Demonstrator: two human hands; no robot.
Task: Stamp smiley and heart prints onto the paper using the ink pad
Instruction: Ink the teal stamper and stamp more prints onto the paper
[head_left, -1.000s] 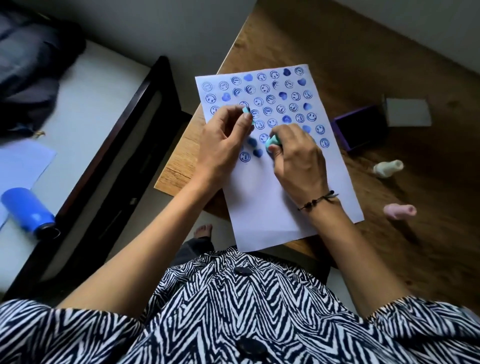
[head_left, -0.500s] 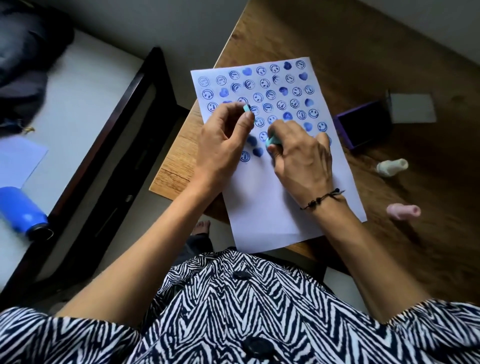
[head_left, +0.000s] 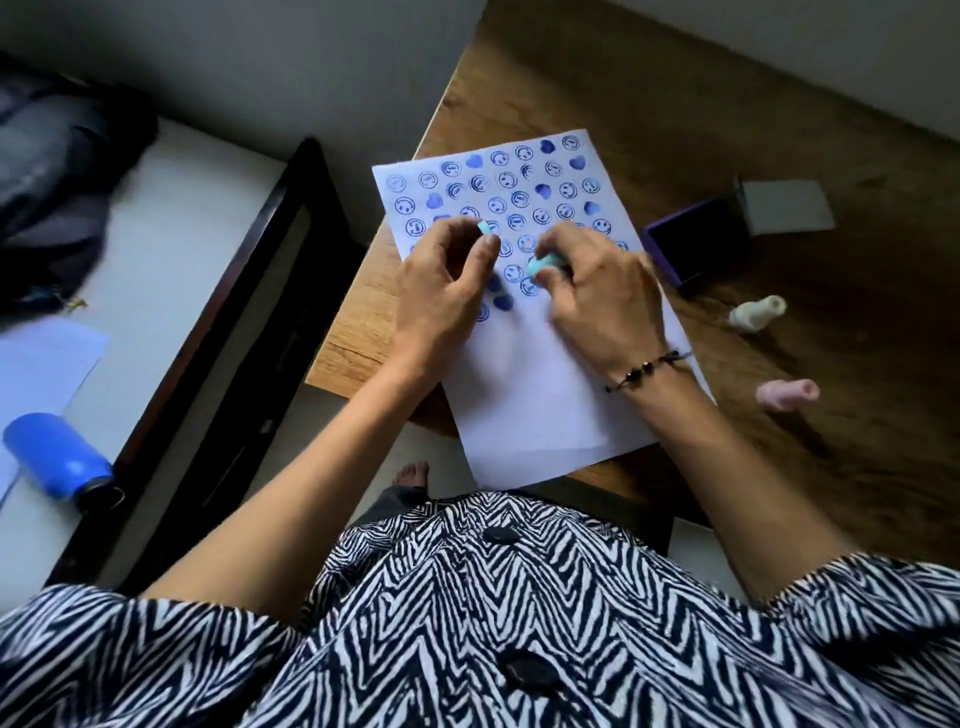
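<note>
A white sheet of paper (head_left: 540, 405) lies on the wooden table (head_left: 779, 130), its upper half covered with rows of blue smiley and heart prints. My left hand (head_left: 447, 291) pinches a small light-blue stamp (head_left: 485, 228) over the left part of the rows. My right hand (head_left: 602, 296) grips a turquoise stamp (head_left: 540, 265), its end close to the paper beside the lowest prints. The open purple ink pad (head_left: 696, 249) sits right of the paper, its pale lid (head_left: 784, 205) flipped back.
A cream stamp (head_left: 756, 314) and a pink stamp (head_left: 787, 395) lie on the table right of the paper. Left of the table stands a dark-framed bed with a blue bottle (head_left: 57, 454), a loose sheet (head_left: 41, 364) and dark clothing (head_left: 57, 171).
Both hands have stayed on the paper in almost the same spots; the right hand's stamp has shifted slightly over the lowest prints. The camera view has drifted.
</note>
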